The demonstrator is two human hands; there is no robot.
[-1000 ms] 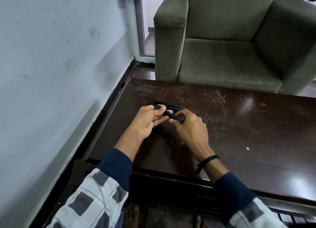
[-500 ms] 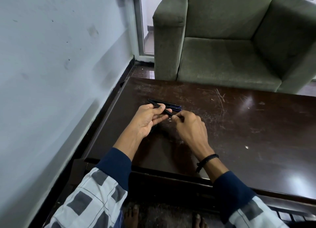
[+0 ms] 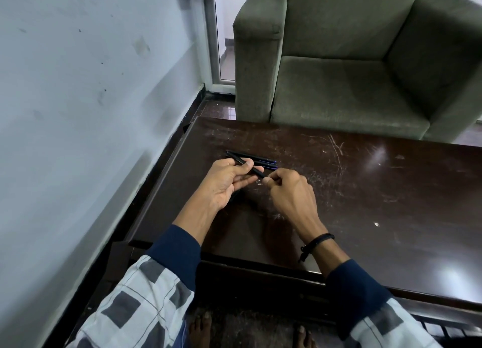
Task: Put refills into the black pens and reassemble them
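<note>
Since a second ago, the right hand [image 3: 289, 191] has slid a little back along the held pen [image 3: 245, 164], so that its fingertips now sit at the pen's near end rather than over it. Otherwise both hands are about where they were.

Palm up, the left hand [image 3: 226, 183] is half curled, with its thumb pressing the black pen barrel down onto the first fingers. The right hand is closed into a loose fist, knuckles up, thumb and forefinger pinched together at the pen's lower right tip; whatever lies between them, a refill or a tip piece, is too small and too hidden to make out.

The held pen's long axis runs diagonally, from beyond the left hand's fingers at the upper left down to the right hand's fingertips.

Just beyond both hands, two more black pens [image 3: 262, 161] lie flat on the dark wooden table [image 3: 378, 191], nearly parallel, pointing left to right with bluish ends toward the right. Their left ends are crossed by the held pen. A black cord bracelet [image 3: 317, 240] circles the right wrist.
</note>
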